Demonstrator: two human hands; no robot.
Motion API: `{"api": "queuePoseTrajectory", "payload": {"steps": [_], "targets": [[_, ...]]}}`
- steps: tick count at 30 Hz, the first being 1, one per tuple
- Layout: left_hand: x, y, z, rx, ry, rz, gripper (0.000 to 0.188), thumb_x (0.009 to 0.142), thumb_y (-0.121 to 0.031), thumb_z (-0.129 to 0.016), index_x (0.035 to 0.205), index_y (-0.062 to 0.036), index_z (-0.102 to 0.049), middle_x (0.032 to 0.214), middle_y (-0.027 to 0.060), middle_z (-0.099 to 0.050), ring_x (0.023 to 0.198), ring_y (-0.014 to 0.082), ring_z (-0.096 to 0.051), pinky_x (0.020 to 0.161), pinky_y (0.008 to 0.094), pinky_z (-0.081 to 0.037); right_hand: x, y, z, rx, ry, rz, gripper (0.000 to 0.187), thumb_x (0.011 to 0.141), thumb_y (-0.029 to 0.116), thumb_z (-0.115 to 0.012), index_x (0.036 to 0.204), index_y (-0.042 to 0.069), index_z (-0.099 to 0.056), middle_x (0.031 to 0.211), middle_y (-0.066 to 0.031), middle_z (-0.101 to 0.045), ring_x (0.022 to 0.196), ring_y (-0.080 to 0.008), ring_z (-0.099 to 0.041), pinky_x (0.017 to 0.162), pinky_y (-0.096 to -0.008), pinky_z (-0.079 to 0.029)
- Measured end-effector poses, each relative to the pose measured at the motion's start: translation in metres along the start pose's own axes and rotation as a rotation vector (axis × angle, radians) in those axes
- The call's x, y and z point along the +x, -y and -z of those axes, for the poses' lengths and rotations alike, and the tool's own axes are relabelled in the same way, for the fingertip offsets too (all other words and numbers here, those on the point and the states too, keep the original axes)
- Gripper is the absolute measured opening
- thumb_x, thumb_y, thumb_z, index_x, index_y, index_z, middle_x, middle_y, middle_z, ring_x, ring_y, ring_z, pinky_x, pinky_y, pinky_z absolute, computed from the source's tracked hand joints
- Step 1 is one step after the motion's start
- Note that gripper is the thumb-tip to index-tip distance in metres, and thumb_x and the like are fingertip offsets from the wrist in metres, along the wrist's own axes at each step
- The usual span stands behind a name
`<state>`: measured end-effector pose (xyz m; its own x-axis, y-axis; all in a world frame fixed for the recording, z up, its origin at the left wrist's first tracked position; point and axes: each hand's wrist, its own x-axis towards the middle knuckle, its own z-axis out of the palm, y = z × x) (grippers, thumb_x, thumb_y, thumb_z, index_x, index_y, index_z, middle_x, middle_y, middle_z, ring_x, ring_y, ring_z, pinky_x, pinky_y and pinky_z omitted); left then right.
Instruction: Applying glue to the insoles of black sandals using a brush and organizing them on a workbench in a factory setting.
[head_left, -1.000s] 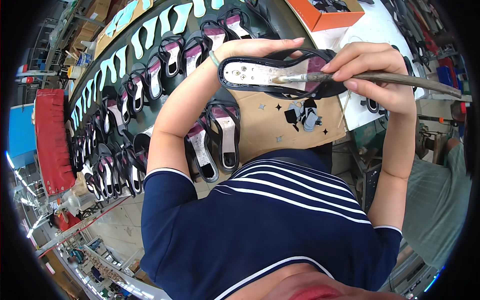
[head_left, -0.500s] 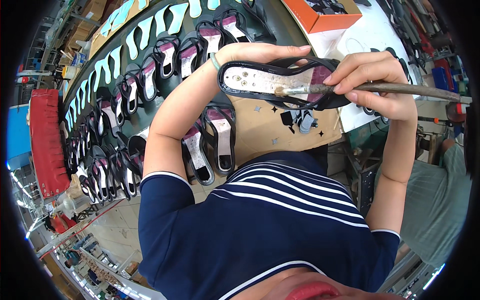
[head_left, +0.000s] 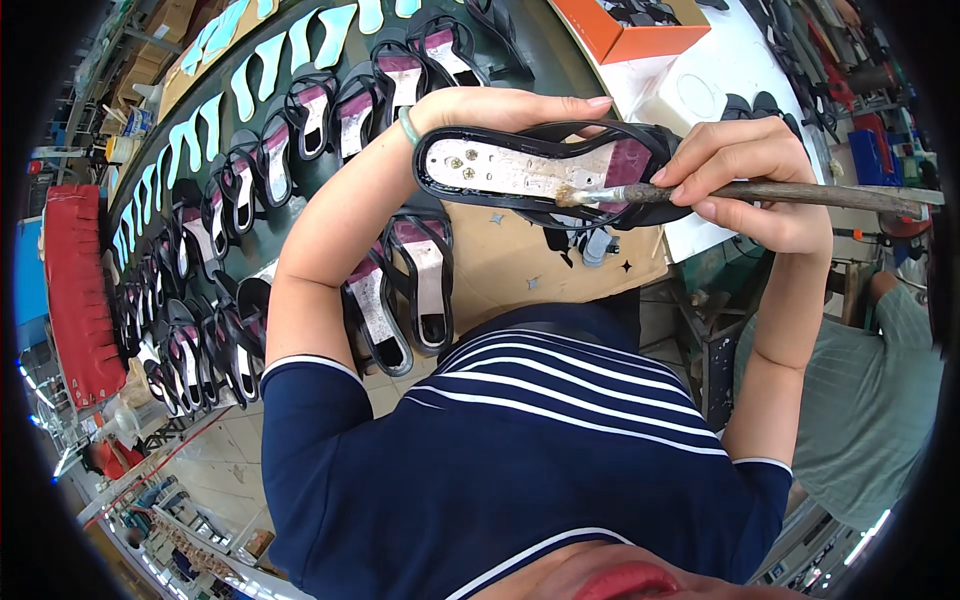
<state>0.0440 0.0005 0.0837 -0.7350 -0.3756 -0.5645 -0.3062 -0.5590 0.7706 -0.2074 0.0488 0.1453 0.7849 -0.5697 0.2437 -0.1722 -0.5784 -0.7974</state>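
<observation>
A black sandal (head_left: 500, 172) with a pale, wet-looking footbed and a purple patch is held up in front of me, heel end to the left. My left hand (head_left: 520, 108) grips it from the far side, thumb or finger stretched along its edge; the other fingers are hidden beneath. In my right hand (head_left: 745, 180) is a paintbrush (head_left: 800, 195) with a long wooden handle, pinched near its metal band. Its bristles touch the footbed near the purple patch. Two similar sandals (head_left: 420, 260) lie just below, partly behind my left arm.
Rows of black sandals (head_left: 310, 105) and pale blue sole-shaped pieces (head_left: 265, 70) cover the dark bench. An orange box (head_left: 640, 35) with dark parts and a white container (head_left: 690, 95) stand at the far right. Cardboard (head_left: 500, 280) lies underneath. A person in grey-green clothing (head_left: 860, 410) is at right.
The brush tip has shifted slightly along the footbed toward the purple patch, and its handle has swung a little. The sandal stays in my left hand; the whole view has drifted slightly.
</observation>
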Motion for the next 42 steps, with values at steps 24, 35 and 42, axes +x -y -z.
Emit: {"api": "queuePoseTrajectory", "payload": {"steps": [24, 35, 42], "targets": [[0.003, -0.002, -0.004, 0.011, 0.063, -0.049, 0.054, 0.093, -0.053, -0.051, 0.111, -0.0033, -0.064, 0.096, 0.0055, -0.068, 0.072, 0.0063, -0.064, 0.063, 0.0211, -0.054, 0.016, 0.015, 0.000, -0.125, 0.092, -0.043, 0.010, 0.063, 0.001, -0.058, 0.070, -0.004, -0.063, 0.072, -0.0127, -0.063, 0.060, -0.0214, -0.061, 0.053, -0.0285, -0.045], [0.030, 0.016, 0.046, -0.249, -0.178, -0.503, 0.068, 0.096, -0.054, -0.042, 0.136, 0.0002, -0.043, 0.117, 0.0059, -0.061, 0.096, 0.0097, -0.061, 0.089, 0.0248, -0.048, 0.011, 0.044, -0.017, -0.266, -0.549, 0.195, 0.019, 0.070, 0.004, -0.062, 0.085, -0.006, -0.067, 0.086, -0.0199, -0.067, 0.077, -0.0286, -0.065, 0.070, -0.0348, -0.051], [0.031, 0.016, 0.038, -0.342, -0.354, -1.121, 0.064, 0.098, -0.055, -0.023, 0.135, -0.0057, -0.040, 0.121, 0.0106, -0.058, 0.101, 0.0188, -0.062, 0.083, 0.0310, -0.053, -0.046, 0.003, -0.008, 0.715, -1.119, 0.424, 0.041, 0.093, 0.024, -0.043, 0.122, -0.002, -0.055, 0.093, -0.0090, -0.058, 0.084, -0.0222, -0.048, 0.077, -0.0381, -0.038]]}}
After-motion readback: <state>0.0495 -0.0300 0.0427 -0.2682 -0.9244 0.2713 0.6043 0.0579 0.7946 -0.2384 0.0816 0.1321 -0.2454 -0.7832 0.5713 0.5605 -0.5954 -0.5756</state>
